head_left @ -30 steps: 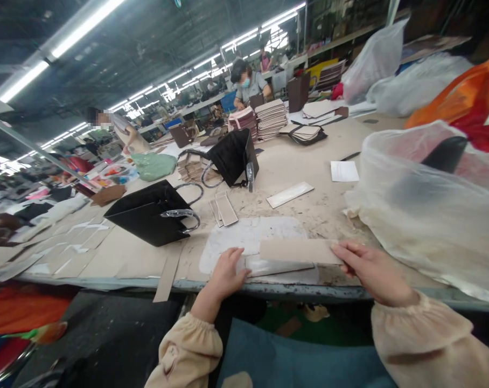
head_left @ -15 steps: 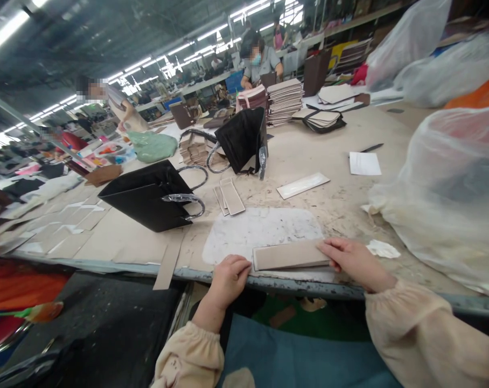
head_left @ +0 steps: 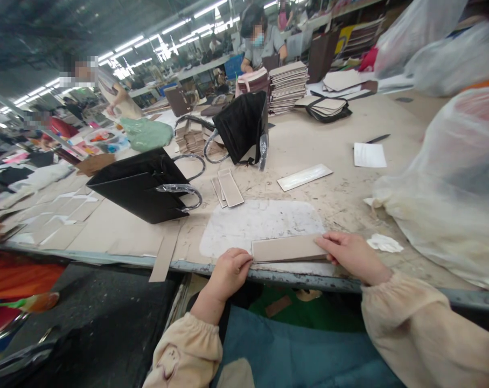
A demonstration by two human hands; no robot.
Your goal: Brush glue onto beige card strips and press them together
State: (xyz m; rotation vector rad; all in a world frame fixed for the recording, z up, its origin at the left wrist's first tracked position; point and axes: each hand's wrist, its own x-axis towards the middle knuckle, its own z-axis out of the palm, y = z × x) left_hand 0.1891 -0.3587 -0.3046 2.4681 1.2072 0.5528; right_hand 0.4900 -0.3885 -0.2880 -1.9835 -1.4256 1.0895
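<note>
A long beige cardboard strip (head_left: 287,249) lies at the table's front edge, over a dark-edged piece that shows as a thin line beneath it. My left hand (head_left: 231,272) pinches at the strip's near left corner, fingers closed. At the other end my right hand (head_left: 351,256) grips the strip between thumb and fingers, its right end slightly raised. Under the strip is a whitish worn sheet (head_left: 264,221). Just beyond lie two small beige panels with dark borders (head_left: 230,188) and a longer panel with a shiny pale face (head_left: 305,177).
Two black handbags (head_left: 135,188) with plastic-wrapped handles stand left and behind. A large clear plastic bag (head_left: 446,188) bulges at the right. A crumpled tissue (head_left: 385,243) and white paper (head_left: 369,155) lie nearby. Stacked panels (head_left: 288,89) stand farther back, near a masked co-worker (head_left: 263,46).
The upper strip has been laid over the dark-bordered piece, so its border at the left end is now mostly covered. Both hands stay at the ends. The view has tilted slightly down.
</note>
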